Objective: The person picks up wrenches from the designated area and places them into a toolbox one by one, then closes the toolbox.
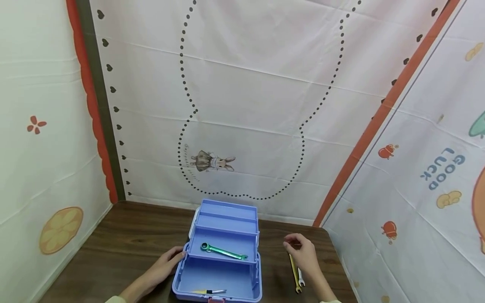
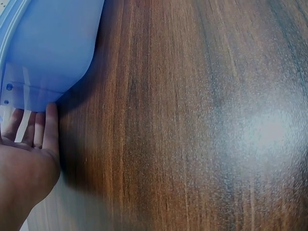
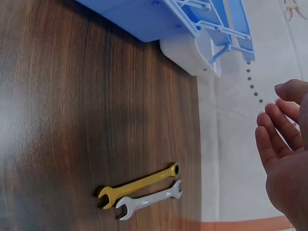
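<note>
A blue toolbox (image 1: 217,273) stands unfolded on the table, its stepped trays raised at the back. On one tray lies a green combination wrench (image 1: 224,252). In the bottom compartment is a yellow-handled tool with a metal shaft (image 1: 209,291), its exact kind unclear. My left hand (image 1: 166,264) touches the toolbox's left side, its fingers fairly straight against the wall in the left wrist view. Right of the box, my right hand (image 1: 303,254) hovers with loosely bent fingers and nothing in them. Below it, a gold combination wrench (image 3: 139,185) and a silver wrench (image 3: 150,199) lie side by side.
The dark wood-grain table (image 1: 125,240) meets a printed cloth backdrop (image 1: 250,105) behind and cloth on both sides. A white lid part (image 3: 190,53) of the toolbox hangs at its back.
</note>
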The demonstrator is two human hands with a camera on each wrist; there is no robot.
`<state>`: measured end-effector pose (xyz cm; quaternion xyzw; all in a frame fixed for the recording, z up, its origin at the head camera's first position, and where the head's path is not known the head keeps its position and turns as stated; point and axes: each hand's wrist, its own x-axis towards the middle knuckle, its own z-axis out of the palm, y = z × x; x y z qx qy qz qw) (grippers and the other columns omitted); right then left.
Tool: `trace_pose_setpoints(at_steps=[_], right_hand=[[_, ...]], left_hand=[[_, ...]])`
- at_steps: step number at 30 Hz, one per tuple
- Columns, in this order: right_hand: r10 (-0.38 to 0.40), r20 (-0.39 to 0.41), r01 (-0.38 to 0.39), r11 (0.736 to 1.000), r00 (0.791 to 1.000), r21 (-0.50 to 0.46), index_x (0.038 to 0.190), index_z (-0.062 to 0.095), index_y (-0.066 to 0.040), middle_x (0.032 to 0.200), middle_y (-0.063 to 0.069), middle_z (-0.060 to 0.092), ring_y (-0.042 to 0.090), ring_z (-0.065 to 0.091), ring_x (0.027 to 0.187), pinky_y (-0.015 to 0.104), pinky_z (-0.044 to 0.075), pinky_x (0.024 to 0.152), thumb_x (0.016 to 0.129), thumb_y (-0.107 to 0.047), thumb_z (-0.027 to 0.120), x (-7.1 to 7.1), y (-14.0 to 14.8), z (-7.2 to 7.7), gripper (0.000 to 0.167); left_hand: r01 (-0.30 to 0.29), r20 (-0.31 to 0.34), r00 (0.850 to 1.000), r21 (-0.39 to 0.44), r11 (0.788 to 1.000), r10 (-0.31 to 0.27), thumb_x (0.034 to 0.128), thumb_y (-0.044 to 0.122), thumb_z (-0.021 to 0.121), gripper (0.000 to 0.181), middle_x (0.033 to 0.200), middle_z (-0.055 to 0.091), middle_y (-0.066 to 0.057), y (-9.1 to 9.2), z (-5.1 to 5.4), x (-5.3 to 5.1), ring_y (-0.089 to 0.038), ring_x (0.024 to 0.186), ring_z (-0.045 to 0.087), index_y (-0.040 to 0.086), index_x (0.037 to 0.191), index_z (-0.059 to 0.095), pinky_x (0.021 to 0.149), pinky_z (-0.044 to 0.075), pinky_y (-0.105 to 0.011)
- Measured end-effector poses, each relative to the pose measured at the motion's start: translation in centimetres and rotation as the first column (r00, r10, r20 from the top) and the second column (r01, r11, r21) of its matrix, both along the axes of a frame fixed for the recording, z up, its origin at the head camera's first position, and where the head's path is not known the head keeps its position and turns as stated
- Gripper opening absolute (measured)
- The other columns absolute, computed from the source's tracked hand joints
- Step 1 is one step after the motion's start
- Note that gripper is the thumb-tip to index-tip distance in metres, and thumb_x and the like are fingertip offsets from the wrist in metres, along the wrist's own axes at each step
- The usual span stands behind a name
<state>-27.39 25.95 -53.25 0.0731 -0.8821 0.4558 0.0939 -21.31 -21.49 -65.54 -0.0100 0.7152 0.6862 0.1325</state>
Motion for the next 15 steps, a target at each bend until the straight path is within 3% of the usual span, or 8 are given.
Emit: trace_pose_setpoints(at_steps=[8, 15], right_hand=[[-0.05, -0.017, 0.05, 0.999, 0.999, 0.003, 0.104, 0.076, -0.005, 0.095, 0.004, 0.075, 0.013, 0.068, 0.085, 0.025, 0.058, 0.075, 0.092, -0.002, 0.081, -0.3, 1.5, -1.3, 0.013], [-0.084, 0.043, 0.084, 0.996, 0.996, 0.005, 0.109, 0.075, -0.001, 0.1, 0.007, 0.076, 0.016, 0.07, 0.09, 0.023, 0.059, 0.076, 0.095, -0.003, 0.078, -0.4, 3.0, -2.8, 0.014]], left_hand=[[0.005, 0.01, 1.0, 0.005, 1.0, -0.005, 0.1103, 0.052, 0.052, 0.076, 0.151, 0.049, -0.031, 0.1, -0.1, -0.1, -0.039, 0.133, 0.058, -0.009, 0.154, 0.04, 0.099, 0.059, -0.049], [0.001, 0.011, 1.0, -0.002, 1.0, -0.001, 0.1105, 0.052, 0.052, 0.075, 0.151, 0.049, -0.031, 0.1, 0.2, -0.1, -0.04, 0.134, 0.057, -0.009, 0.154, 0.041, 0.1, 0.058, -0.049]])
